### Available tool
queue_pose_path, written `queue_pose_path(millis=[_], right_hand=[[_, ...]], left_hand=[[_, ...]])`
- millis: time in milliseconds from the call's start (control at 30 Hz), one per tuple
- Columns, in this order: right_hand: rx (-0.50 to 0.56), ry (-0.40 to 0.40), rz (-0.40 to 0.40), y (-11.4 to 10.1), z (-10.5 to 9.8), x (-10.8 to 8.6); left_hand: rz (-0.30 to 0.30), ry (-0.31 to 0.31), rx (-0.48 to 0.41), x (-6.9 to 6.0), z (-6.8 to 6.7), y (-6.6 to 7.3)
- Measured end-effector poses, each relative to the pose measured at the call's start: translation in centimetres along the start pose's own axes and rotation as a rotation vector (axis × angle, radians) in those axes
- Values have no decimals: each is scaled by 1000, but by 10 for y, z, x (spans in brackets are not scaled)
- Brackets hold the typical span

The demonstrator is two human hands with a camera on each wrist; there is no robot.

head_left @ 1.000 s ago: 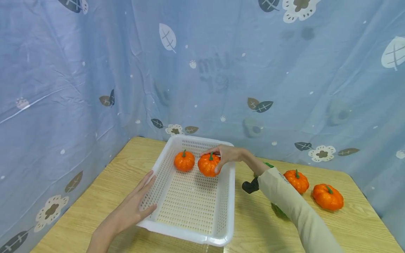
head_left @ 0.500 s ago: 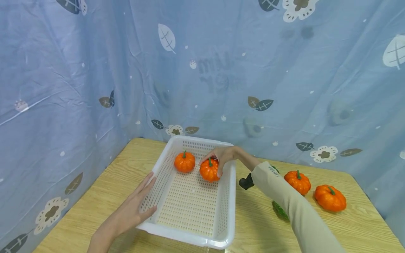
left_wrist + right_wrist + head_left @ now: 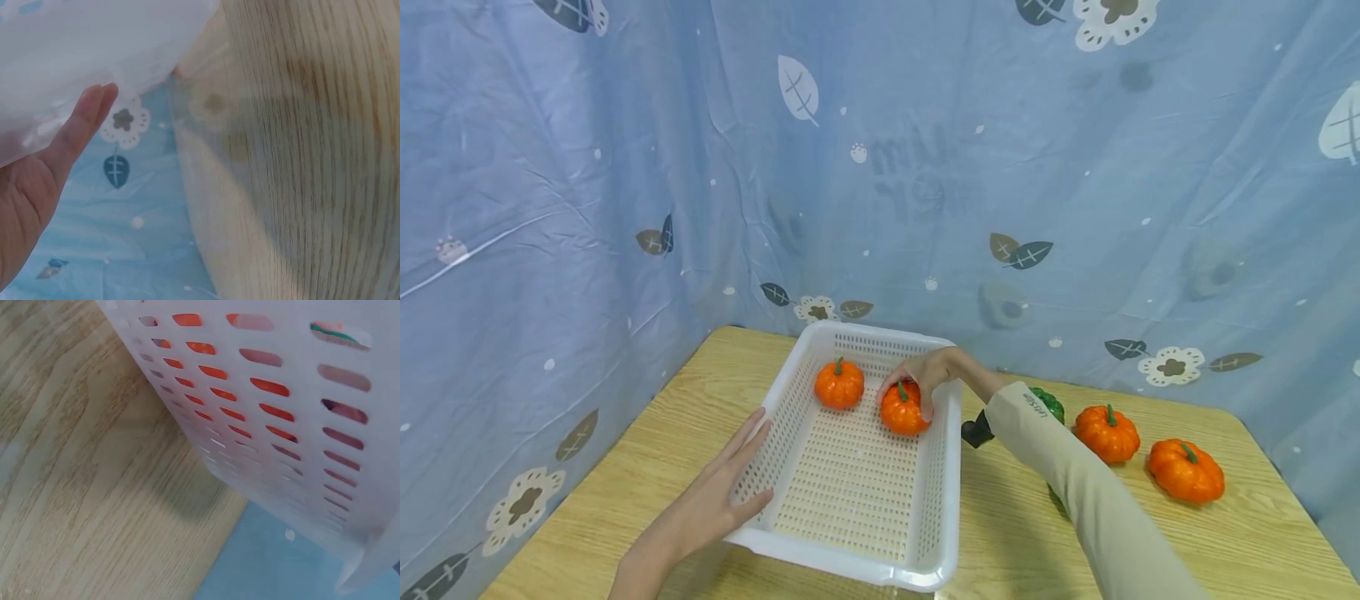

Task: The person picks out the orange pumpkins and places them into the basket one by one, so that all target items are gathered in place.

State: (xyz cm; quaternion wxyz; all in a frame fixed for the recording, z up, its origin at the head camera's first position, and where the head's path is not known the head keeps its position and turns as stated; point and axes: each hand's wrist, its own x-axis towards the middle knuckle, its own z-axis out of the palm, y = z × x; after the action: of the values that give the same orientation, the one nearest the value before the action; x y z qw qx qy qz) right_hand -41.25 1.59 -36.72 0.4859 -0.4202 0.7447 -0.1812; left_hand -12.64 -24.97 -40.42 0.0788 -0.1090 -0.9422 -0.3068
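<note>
My right hand (image 3: 934,369) reaches over the right wall of a white perforated plastic basket (image 3: 842,568) and holds a small orange pumpkin (image 3: 904,419) with a green stem, thumb on one side and fingers on the other. The pumpkin is low inside the basket; whether it touches the floor is hard to tell. To its left sits another orange pumpkin (image 3: 838,387). My left hand (image 3: 711,496) lies with straight fingers along the basket's left side. In the left wrist view its fingers touch the basket wall (image 3: 94,56). Through slots in the basket wall (image 3: 294,487), the right wrist view shows orange.
Two orange pumpkins (image 3: 1107,434) (image 3: 1186,472) stand on the wooden table (image 3: 1000,533) at the right. A green vegetable-like piece (image 3: 1049,403) and a black object (image 3: 977,430) are partly behind the right sleeve. A blue patterned curtain (image 3: 880,208) hangs behind and at the left.
My right hand has lowered the pumpkin and shifted it slightly right and nearer within the basket. The left hand stays where it was.
</note>
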Motion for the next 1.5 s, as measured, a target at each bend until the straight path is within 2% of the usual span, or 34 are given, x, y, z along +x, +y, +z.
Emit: queue_pose_path(millis=[200,467,567,767,1000,1067,1267,1367,1500], right_hand=[[-23,-28,42,-5,0,-3],[-4,8,41,-9,-1,-8],[-22,21,40,-8,-1,-7],[-82,18,53,-10,-3,-6],[-108,28,106,-12,-4,-5],[-116,40,126,-13,-4,-7],[-134,98,171,-16,-2,-16],[-133,109,154,-15,-2,-19],[-76,162,37,-14,-6,-28]], left_hand=[[2,-2,0,1,-1,1],[68,35,25,1,-1,2],[75,42,32,0,0,1],[47,19,33,1,-2,0],[76,31,41,0,-4,-1],[58,23,33,0,-4,1],[61,27,40,0,-2,2],[58,25,39,-1,-1,2],[58,25,53,-1,-2,2]])
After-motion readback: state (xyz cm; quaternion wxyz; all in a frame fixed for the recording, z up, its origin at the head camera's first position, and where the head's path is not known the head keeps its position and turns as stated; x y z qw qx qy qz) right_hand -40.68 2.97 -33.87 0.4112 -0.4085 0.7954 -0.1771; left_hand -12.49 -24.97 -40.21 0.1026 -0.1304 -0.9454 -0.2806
